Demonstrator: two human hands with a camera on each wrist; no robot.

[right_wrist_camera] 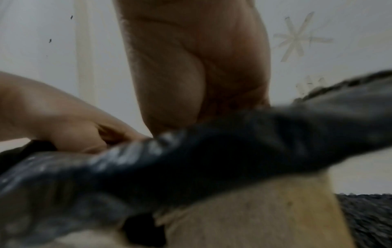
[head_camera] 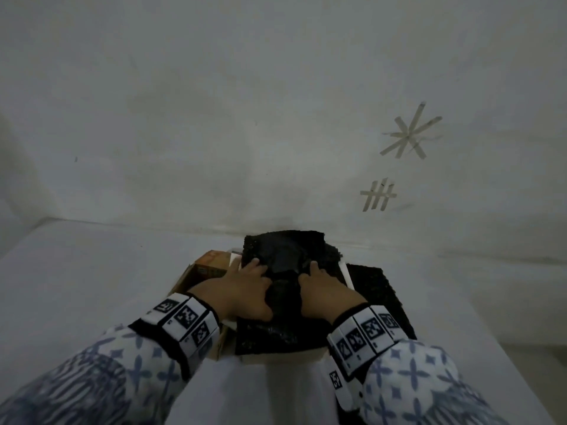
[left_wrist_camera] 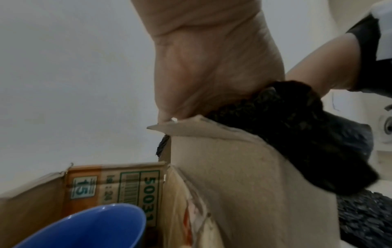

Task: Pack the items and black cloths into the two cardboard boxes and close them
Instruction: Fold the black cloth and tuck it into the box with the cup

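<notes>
A black cloth (head_camera: 282, 250) lies bunched over the open top of the right cardboard box (left_wrist_camera: 233, 184). My left hand (head_camera: 242, 289) and right hand (head_camera: 325, 289) rest side by side on it, fingers reaching forward and pressing the cloth down. A ridge of cloth stands between the hands. In the left wrist view my left palm (left_wrist_camera: 212, 67) bears on the cloth (left_wrist_camera: 297, 134) at the box's rim. The right wrist view shows my right palm (right_wrist_camera: 201, 67) on the blurred cloth (right_wrist_camera: 212, 159). What lies in this box under the cloth is hidden.
The second cardboard box (head_camera: 211, 266) stands open just to the left, touching the first, with a blue cup (left_wrist_camera: 89, 226) inside. Another black cloth (head_camera: 380, 292) lies flat on the white table (head_camera: 92, 286) to the right. A wall with tape marks (head_camera: 411, 130) rises close behind.
</notes>
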